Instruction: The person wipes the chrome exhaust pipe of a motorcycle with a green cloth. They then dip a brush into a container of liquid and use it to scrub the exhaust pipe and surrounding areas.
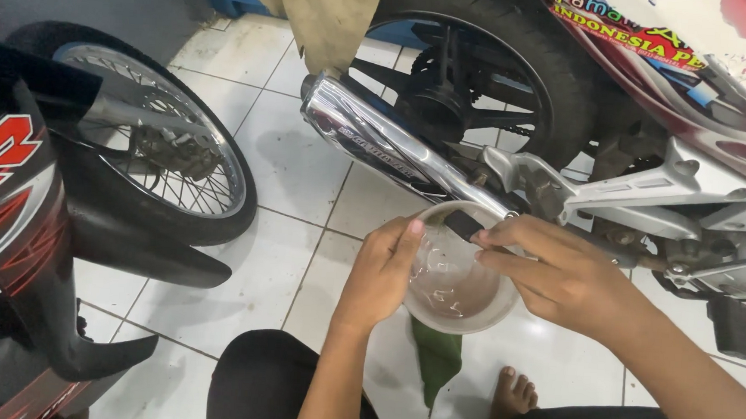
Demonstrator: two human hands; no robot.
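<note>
My left hand (pixel 380 275) grips the near-left rim of a clear plastic bowl (pixel 458 305) that holds a little murky liquid. My right hand (pixel 563 277) pinches a small black object (pixel 463 226), maybe a brush or a part, over the bowl's far rim. The bowl is held above the tiled floor, just below a chrome exhaust pipe (pixel 377 141) of the motorcycle on the right.
A rear wheel (pixel 493 79) and silver footrest bracket (pixel 659 188) of one motorcycle fill the upper right. Another motorcycle's spoked wheel (pixel 165 149) and black fender (pixel 121 237) stand at left. A green rag (pixel 437 360) lies on the white tiles near my bare foot (pixel 512 399).
</note>
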